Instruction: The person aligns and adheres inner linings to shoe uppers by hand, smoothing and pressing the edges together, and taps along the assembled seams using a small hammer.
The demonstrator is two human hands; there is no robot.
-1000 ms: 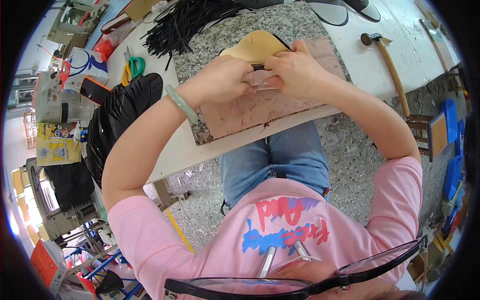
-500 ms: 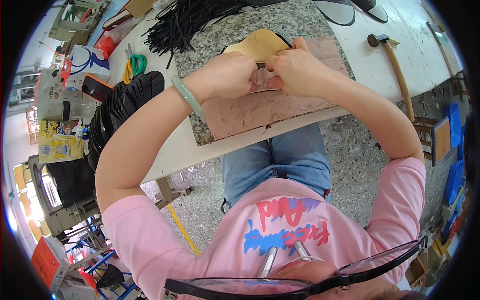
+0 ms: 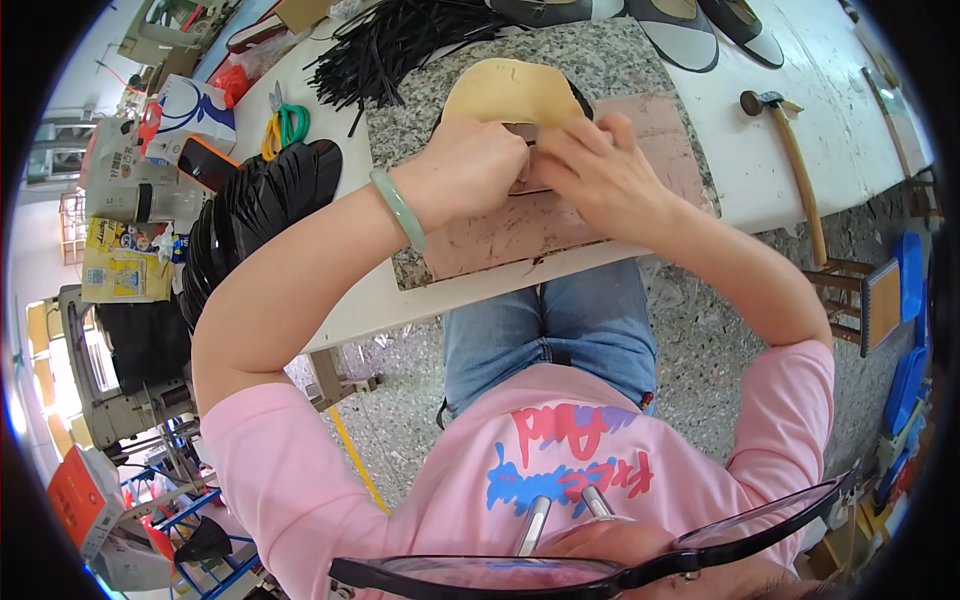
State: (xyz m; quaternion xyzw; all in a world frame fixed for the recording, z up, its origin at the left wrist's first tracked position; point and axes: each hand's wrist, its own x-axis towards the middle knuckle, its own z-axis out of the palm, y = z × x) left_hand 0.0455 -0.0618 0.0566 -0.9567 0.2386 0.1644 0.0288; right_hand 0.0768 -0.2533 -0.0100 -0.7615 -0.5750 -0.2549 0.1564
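Since half a second ago, the right hand (image 3: 605, 180) has rolled over, its fingers now bunched at the near edge of the black-edged yellow piece (image 3: 510, 92). Layout by size: white table (image 3: 745, 185); on it a speckled granite slab (image 3: 600, 60), bearing a pinkish board (image 3: 490, 245). The piece lies over slab and board, beyond both hands. Left hand (image 3: 465, 175): digits curled, clamped on the piece's near edge. Right: digits bent close together; whether they pinch, cannot tell. Hammer (image 3: 797, 175) well apart, to the right; scissors (image 3: 287, 112) to the left.
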